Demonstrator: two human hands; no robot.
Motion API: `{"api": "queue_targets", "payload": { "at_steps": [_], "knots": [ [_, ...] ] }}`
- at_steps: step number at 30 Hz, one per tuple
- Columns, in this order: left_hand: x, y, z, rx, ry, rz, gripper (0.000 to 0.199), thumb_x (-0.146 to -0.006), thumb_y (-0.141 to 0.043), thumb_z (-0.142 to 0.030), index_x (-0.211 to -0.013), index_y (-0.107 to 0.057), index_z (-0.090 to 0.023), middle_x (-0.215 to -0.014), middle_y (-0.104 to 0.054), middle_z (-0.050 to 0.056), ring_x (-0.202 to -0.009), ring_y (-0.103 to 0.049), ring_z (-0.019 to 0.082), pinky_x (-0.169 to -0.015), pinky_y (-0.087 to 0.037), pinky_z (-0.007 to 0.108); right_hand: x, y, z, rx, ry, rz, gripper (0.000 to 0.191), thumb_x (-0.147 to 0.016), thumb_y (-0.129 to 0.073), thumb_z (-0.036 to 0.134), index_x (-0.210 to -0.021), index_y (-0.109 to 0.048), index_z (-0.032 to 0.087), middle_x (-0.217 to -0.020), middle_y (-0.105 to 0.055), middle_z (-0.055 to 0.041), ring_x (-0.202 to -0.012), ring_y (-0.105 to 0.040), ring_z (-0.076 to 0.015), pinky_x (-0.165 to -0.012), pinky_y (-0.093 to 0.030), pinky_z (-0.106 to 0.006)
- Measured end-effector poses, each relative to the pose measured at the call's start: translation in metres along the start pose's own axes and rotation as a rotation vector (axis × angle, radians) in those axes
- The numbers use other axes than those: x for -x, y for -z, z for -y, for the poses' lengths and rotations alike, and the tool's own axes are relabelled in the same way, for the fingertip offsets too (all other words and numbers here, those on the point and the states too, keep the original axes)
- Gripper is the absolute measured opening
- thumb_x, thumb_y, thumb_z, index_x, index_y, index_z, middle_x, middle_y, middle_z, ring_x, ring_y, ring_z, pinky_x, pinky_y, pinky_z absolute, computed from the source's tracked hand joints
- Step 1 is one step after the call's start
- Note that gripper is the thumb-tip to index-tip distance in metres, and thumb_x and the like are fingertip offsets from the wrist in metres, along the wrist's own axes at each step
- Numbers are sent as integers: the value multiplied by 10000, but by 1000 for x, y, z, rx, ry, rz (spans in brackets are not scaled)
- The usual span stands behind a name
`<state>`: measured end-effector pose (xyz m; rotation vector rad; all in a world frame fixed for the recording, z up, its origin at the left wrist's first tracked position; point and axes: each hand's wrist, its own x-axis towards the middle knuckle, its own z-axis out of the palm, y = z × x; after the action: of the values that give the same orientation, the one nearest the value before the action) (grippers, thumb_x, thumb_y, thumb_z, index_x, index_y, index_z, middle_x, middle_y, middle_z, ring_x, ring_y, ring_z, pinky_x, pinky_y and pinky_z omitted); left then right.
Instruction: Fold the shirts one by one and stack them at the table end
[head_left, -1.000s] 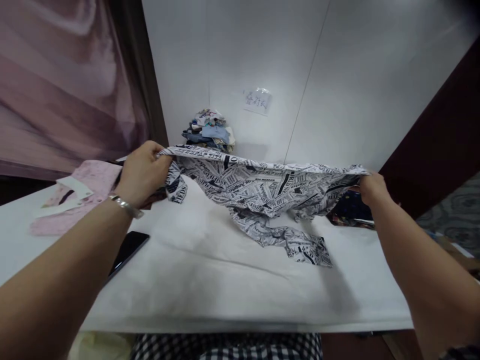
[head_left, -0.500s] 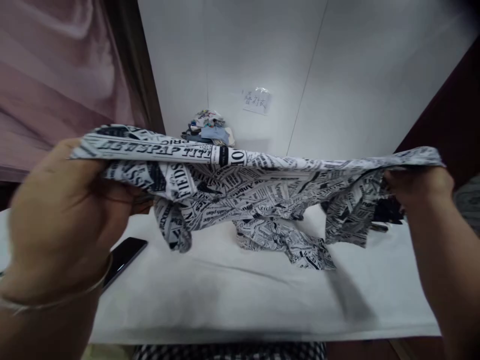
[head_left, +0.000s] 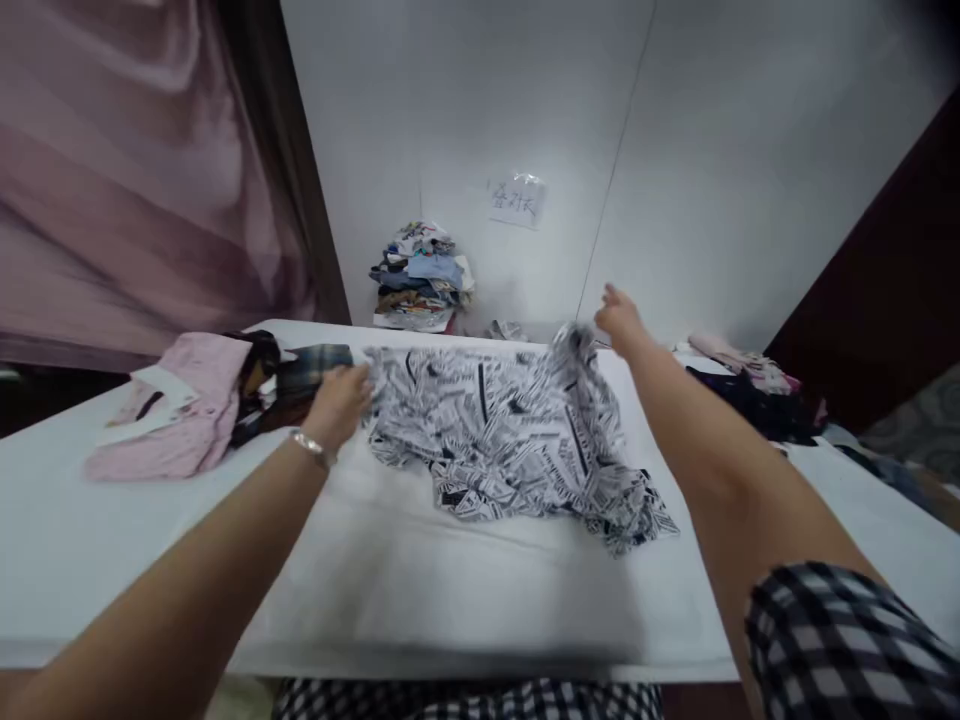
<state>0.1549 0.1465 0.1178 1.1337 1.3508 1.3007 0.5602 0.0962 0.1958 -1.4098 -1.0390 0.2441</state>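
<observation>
A black-and-white newspaper-print shirt (head_left: 495, 430) lies spread but wrinkled on the white table, its near edge bunched. My left hand (head_left: 343, 402) is closed on the shirt's far left corner, its fingertips partly hidden by blur. Farther right, the shirt rises in a crumpled lump beside my right hand (head_left: 621, 318). That hand is raised at the far right corner, its fingers mostly closed at the cloth, with one fingertip pointing up.
The white table (head_left: 442, 600) carries a folded pink garment (head_left: 176, 410) and a dark plaid garment (head_left: 311, 365) at left. Against the wall stands a clothes stack (head_left: 420, 275). Dark folded clothes (head_left: 757, 400) lie at right. A paper sign (head_left: 517, 200) hangs on the wall.
The shirt, held up stretched in front of me before, has come down onto the table. Both my hands have moved forward and away from me.
</observation>
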Motion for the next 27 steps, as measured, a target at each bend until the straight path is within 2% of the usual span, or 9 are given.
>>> {"api": "queue_targets", "payload": {
  "at_steps": [2,3,6,8,11,16,20,23,27],
  "knots": [
    [9,11,34,-93,-42,13,373,-730,-606,-327,-1065,-547,-174,-1103,-649,110,-1005,-623,221,-869,-502,383,50,-14,-15,80,-58,179,405,-763,-567,127,-1168,-587,119,-1124,-662,-110,-1043,-599,-192,-899,-484,-368],
    [16,17,49,-194,-87,66,388,-710,-624,-352,-1053,-572,-178,-1114,-652,106,-1034,-614,234,-903,-486,392,81,-16,-21,115,-54,343,361,-798,-555,166,-1153,-616,153,-1140,-667,-99,-1048,-605,-195,-913,-485,-377],
    [36,27,84,-622,-326,335,419,-748,-570,-422,-1094,-611,-190,-1203,-635,109,-1133,-572,271,-997,-429,426,180,-9,-37,273,15,858,299,-896,-481,325,-1132,-660,285,-1168,-673,-46,-1053,-623,-216,-915,-500,-428],
    [43,27,100,-853,-507,472,427,-782,-531,-384,-1164,-597,-206,-1301,-587,103,-1224,-512,273,-1057,-378,426,233,2,-47,437,179,971,402,-888,-508,349,-1284,-565,312,-1348,-559,-39,-1236,-509,-241,-1036,-401,-467],
    [39,18,114,-1100,-652,496,451,-771,-536,-267,-1218,-577,-226,-1393,-510,98,-1305,-431,268,-1091,-331,421,274,23,-70,776,317,912,578,-833,-555,259,-1400,-442,275,-1470,-411,-84,-1350,-369,-295,-1079,-319,-528],
    [18,4,116,-1279,-608,423,291,-806,-443,-173,-974,-675,-223,-1143,-663,123,-1178,-521,278,-973,-395,438,258,77,-112,1126,313,631,496,-765,-454,72,-1210,-627,207,-1265,-603,-137,-1167,-553,-314,-942,-451,-491],
    [13,6,104,-1271,-602,375,308,-836,-379,-180,-938,-668,-211,-1055,-678,130,-1114,-551,267,-945,-390,418,236,121,-121,1145,295,526,381,-829,-392,147,-1054,-691,218,-1030,-701,-104,-929,-649,-272,-815,-519,-414],
    [18,14,93,-1244,-652,345,321,-837,-365,-191,-972,-654,-219,-1099,-670,107,-1121,-547,249,-970,-369,406,227,135,-117,1118,262,422,364,-874,-382,261,-1085,-676,225,-1097,-681,-92,-936,-646,-265,-740,-528,-375],
    [30,28,79,-1191,-717,302,313,-828,-374,-211,-967,-655,-208,-1091,-684,95,-1084,-573,243,-988,-361,391,202,132,-114,970,201,344,346,-831,-426,304,-1039,-694,232,-1021,-700,-73,-838,-653,-240,-699,-509,-351]
  ]
}}
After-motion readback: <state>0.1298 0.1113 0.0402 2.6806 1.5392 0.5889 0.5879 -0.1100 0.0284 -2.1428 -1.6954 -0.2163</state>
